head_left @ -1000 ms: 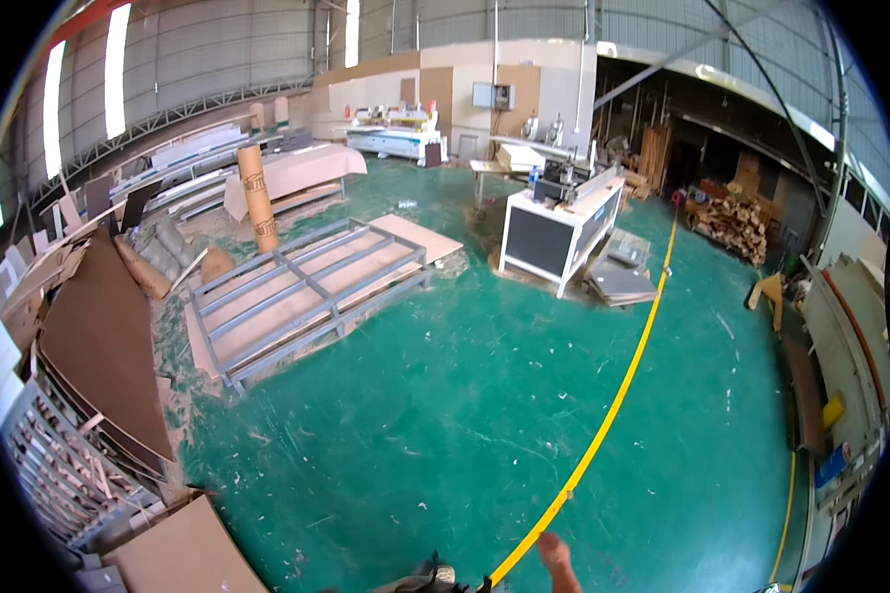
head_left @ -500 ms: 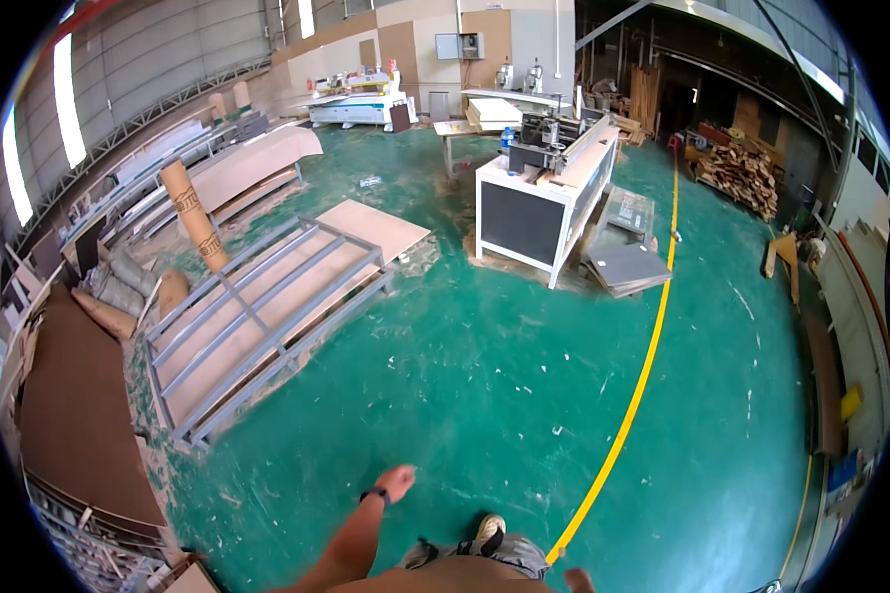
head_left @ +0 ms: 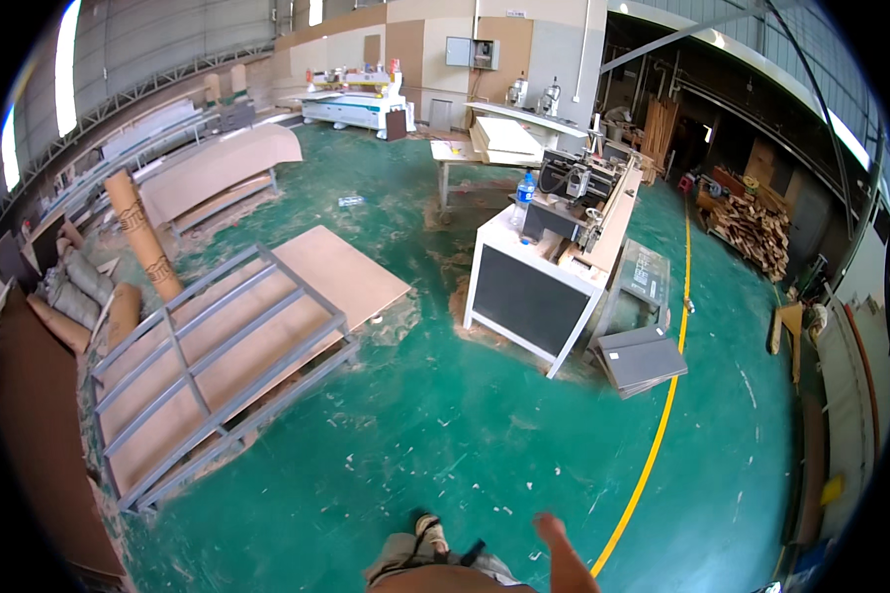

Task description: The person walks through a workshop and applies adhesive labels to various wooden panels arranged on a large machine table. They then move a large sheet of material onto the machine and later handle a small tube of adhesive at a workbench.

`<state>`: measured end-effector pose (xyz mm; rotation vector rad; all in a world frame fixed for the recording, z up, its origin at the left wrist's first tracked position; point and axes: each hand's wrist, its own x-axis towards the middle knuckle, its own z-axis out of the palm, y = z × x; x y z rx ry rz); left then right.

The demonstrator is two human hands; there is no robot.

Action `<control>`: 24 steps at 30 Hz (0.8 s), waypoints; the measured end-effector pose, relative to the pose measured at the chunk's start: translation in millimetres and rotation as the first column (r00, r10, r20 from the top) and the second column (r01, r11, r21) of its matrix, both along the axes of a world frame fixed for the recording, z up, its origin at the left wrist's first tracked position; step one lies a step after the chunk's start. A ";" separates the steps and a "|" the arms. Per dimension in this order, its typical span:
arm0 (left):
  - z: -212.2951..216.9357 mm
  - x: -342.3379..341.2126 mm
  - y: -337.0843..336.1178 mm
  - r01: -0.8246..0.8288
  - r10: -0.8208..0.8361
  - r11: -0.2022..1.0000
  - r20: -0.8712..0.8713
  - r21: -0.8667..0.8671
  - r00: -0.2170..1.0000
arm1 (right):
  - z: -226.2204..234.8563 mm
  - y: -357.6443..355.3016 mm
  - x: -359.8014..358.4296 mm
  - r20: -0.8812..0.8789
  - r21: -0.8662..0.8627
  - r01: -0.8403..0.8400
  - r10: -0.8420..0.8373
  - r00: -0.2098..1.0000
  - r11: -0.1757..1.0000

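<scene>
Right hand (head_left: 552, 529) swings empty, fingers loosely together, over scuffed green floor (head_left: 445, 435); smooth yellow line (head_left: 653, 450) just right, grey metal frame (head_left: 218, 366) far left.

A large workshop hall has a green floor (head_left: 445, 435) with a yellow line (head_left: 653, 445), a white workbench (head_left: 539, 287) and stacked boards (head_left: 643, 361).

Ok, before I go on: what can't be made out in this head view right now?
- Left hand: not in the head view, below the lower edge.
- Right hand: only its tip and forearm show, rest cut off by the lower edge; empty or not, unclear.
- Parts on the white workbench machine: too small.
- Stack of grey panels: count unclear.
</scene>
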<state>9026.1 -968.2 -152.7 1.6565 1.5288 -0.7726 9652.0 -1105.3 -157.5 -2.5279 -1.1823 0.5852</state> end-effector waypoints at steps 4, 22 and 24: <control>-19.7 133.1 245.5 0.367 -0.429 0.851 0.095 0.376 0.898 | 2.6 77.8 -21.5 -0.491 -0.203 0.017 -0.117 0.863 0.979; 36.8 444.9 851.9 -0.228 0.201 0.970 0.256 0.079 0.945 | -45.9 809.5 349.2 -0.220 -0.071 -0.234 0.214 0.952 0.970; 10.0 421.4 855.4 -0.413 0.406 0.906 0.084 0.090 0.910 | -1.4 965.9 408.4 -0.140 -0.116 -0.268 0.252 0.958 0.956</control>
